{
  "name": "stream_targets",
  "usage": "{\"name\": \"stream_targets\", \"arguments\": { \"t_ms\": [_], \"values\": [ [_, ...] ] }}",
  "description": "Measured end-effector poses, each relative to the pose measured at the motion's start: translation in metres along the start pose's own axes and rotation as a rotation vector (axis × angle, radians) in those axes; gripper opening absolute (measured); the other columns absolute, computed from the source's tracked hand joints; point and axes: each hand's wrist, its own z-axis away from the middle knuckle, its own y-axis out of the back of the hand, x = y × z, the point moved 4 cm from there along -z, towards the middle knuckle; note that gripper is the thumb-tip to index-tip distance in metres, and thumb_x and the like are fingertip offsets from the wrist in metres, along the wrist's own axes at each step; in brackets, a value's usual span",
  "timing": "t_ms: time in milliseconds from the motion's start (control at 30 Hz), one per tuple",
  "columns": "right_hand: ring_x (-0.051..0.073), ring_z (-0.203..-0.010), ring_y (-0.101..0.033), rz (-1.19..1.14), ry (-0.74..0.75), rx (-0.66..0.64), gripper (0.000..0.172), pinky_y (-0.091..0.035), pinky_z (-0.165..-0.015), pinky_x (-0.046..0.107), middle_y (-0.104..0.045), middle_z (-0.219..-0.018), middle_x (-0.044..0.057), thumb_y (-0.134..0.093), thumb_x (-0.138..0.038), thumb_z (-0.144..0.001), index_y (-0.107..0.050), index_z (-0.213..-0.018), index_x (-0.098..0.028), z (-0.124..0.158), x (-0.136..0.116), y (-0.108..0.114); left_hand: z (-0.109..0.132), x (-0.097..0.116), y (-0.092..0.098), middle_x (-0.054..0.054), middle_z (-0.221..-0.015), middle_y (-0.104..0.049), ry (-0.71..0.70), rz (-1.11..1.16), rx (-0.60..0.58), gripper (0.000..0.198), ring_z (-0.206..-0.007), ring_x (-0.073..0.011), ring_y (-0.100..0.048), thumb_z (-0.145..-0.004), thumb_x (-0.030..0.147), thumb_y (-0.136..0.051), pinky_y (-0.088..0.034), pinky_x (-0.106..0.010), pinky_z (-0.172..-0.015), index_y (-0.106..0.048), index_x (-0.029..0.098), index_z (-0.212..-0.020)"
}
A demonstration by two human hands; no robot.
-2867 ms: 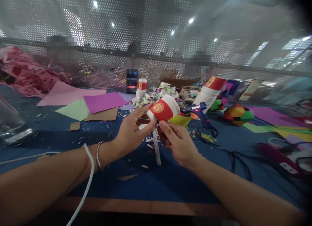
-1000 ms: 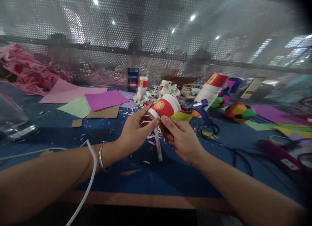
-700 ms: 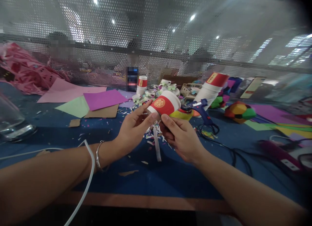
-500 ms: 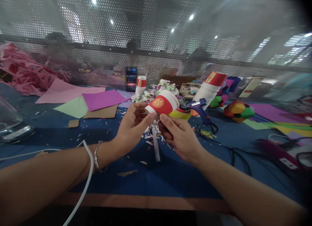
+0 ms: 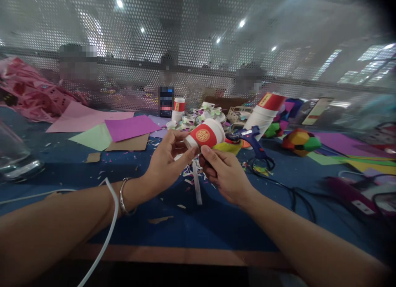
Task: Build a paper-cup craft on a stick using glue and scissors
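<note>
A red and white paper cup [image 5: 208, 133] with a round gold emblem is tilted on its side above the table, its rim to the right. My left hand [image 5: 168, 161] grips the base end between thumb and fingers. My right hand [image 5: 227, 171] pinches the cup's lower side with the thumb in front. Under the hands a narrow translucent strip [image 5: 197, 186] lies among paper scraps [image 5: 188, 171]. Just right of the cup rests a blue glue gun [image 5: 251, 134]; its dark cable runs off to the right.
Coloured paper sheets [image 5: 131, 127] lie at left, near a clear glass [image 5: 15, 163]. Stacked paper cups [image 5: 262, 114] lean at back right, beside a multicoloured paper ball [image 5: 301, 142]. A purple power strip [image 5: 349, 196] with cables is at right. A perforated metal screen [image 5: 201, 43] stands behind.
The cup has turned slightly in my fingers, so its emblem sits a little further right, and its rim end has shifted slightly left. Both hands keep their hold.
</note>
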Motion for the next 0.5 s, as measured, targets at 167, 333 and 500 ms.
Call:
{"name": "stream_targets", "arguments": {
  "t_ms": [167, 333, 500],
  "values": [
    [0.004, -0.045, -0.026, -0.011, 0.001, 0.005, 0.055, -0.013, -0.037, 0.019, -0.041, -0.055, -0.006, -0.080, -0.067, -0.073, -0.059, -0.066, -0.017, 0.001, 0.001, 0.000, 0.001, -0.002, -0.002, -0.008, -0.111, -0.068, -0.042, -0.010, 0.001, 0.037, -0.097, -0.0188, -0.070, -0.090, 0.033, -0.074, -0.059, -0.037, -0.091, -0.054, 0.018, -0.117],
    [0.003, -0.044, -0.028, -0.045, 0.019, 0.009, 0.051, -0.014, -0.037, 0.018, -0.042, -0.056, -0.006, -0.084, -0.060, -0.073, -0.059, -0.067, -0.016, 0.003, -0.001, -0.002, 0.007, 0.007, -0.003, -0.010, -0.113, -0.068, -0.109, -0.104, 0.041, 0.035, -0.102, -0.0201, -0.070, -0.090, 0.030, -0.074, -0.059, -0.038, -0.095, -0.055, 0.018, -0.117],
    [0.003, -0.043, -0.024, -0.039, 0.037, 0.002, 0.050, -0.014, -0.036, 0.019, -0.040, -0.055, -0.007, -0.080, -0.060, -0.078, -0.058, -0.066, -0.017, 0.003, -0.003, -0.003, 0.007, 0.011, -0.004, -0.012, -0.122, -0.066, -0.147, -0.112, 0.040, 0.039, -0.110, -0.0220, -0.069, -0.090, 0.030, -0.074, -0.057, -0.039, -0.101, -0.054, 0.019, -0.122]
  ]
}}
